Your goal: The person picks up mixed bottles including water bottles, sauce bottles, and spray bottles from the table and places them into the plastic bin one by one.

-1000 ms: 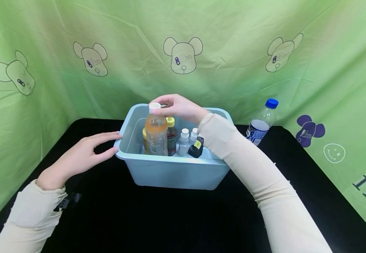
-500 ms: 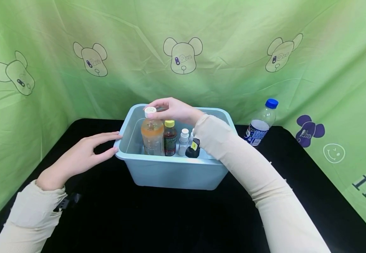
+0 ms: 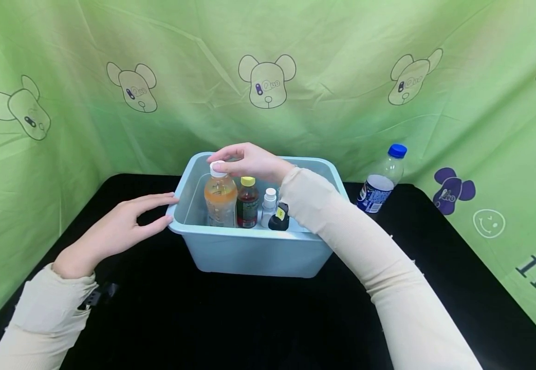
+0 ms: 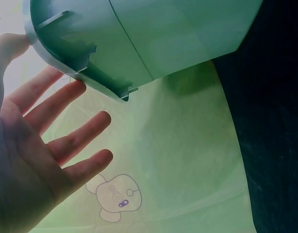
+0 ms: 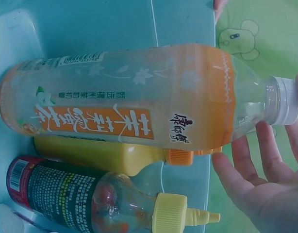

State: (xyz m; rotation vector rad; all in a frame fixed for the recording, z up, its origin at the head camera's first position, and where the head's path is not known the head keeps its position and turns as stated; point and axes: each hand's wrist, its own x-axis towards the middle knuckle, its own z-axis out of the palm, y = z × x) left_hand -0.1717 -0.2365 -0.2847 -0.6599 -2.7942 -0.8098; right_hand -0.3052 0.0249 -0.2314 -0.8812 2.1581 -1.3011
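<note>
My right hand (image 3: 254, 163) holds a clear drink bottle (image 3: 220, 203) by its white cap, thumb and fingers at the cap and neck. The bottle stands upright inside a light blue plastic bin (image 3: 258, 254). In the right wrist view, its orange label shows, with a yellow bottle with an orange cap (image 5: 98, 153) and a sauce bottle with a yellow nozzle cap (image 5: 66, 194) beside it. My left hand (image 3: 124, 226) rests its fingertips at the bin's left rim; in the left wrist view, its fingers are spread and mostly straight.
A small white-capped bottle (image 3: 269, 205) stands inside the bin, right of the sauce bottle. Outside, right of the bin, is a blue-capped bottle (image 3: 381, 182) on the black tabletop (image 3: 249, 324). Green printed curtains (image 3: 184, 92) close off the back and sides.
My right hand has moved left and down with the drink bottle, which now covers the yellow bottle in the head view. My left hand has stayed at the rim.
</note>
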